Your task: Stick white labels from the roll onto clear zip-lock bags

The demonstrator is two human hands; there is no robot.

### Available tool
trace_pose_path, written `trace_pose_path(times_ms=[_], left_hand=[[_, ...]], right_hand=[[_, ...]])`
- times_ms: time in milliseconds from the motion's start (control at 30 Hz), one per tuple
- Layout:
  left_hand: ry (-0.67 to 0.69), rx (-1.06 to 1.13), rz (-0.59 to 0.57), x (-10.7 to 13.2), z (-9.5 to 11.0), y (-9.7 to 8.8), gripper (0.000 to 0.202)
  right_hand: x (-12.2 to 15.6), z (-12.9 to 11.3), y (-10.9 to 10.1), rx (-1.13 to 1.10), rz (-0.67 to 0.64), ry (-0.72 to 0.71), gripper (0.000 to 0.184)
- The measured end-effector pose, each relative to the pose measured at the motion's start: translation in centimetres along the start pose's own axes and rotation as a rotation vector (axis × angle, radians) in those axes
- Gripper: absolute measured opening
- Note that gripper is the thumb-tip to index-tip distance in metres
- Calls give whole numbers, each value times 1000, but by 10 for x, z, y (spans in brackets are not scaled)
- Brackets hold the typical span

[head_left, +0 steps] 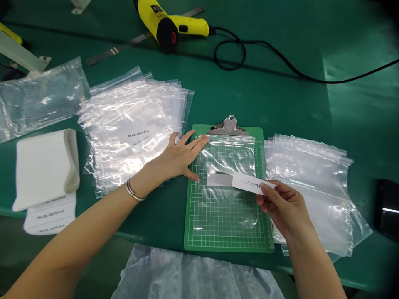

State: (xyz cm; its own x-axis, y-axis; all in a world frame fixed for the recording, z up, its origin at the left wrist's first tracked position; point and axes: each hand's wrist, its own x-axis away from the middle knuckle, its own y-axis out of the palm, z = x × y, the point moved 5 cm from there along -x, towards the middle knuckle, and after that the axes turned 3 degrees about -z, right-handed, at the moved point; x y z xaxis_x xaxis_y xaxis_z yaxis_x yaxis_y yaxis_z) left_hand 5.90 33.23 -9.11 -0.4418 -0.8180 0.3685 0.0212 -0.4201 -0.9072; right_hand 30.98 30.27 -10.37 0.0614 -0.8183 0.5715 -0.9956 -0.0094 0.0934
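A clear zip-lock bag (224, 216) lies flat on a green gridded clipboard (268, 245), its top edge near the metal clip (230, 125). My left hand (183, 155) rests with fingers spread across the board's left edge, fingertips at the bag's upper left corner. Between thumb and fingers, my right hand (285, 203) pinches a white printed label (245, 182) by its right end. The label is slightly tilted over the middle of the bag. Beside its left end a grey rectangle (219, 180) shows on the bag.
Left of the board lies a pile of clear bags (124, 112), the top one labelled. More bags (311, 187) are stacked at the right. A folded label strip (43, 166) sits far left. Behind are a yellow heat gun (162, 25), its black cord (280, 58) and a steel ruler (124, 45).
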Motion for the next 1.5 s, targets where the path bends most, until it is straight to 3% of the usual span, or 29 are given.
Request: trace_pose_path(times_ms=[367,833,1100,1500], left_hand=[[19,33,30,-2,-3,7,114],[20,59,-1,-1,-1,6,114],[33,64,11,-1,-1,4,110],[34,67,11,-1,-1,4,109]], right_hand=[[-13,5,32,319,-162,34,32],[-18,5,36,376,-109,37,33],[-15,-6,37,386,-89,-28,24],[-19,5,36,378,-108,30,30]])
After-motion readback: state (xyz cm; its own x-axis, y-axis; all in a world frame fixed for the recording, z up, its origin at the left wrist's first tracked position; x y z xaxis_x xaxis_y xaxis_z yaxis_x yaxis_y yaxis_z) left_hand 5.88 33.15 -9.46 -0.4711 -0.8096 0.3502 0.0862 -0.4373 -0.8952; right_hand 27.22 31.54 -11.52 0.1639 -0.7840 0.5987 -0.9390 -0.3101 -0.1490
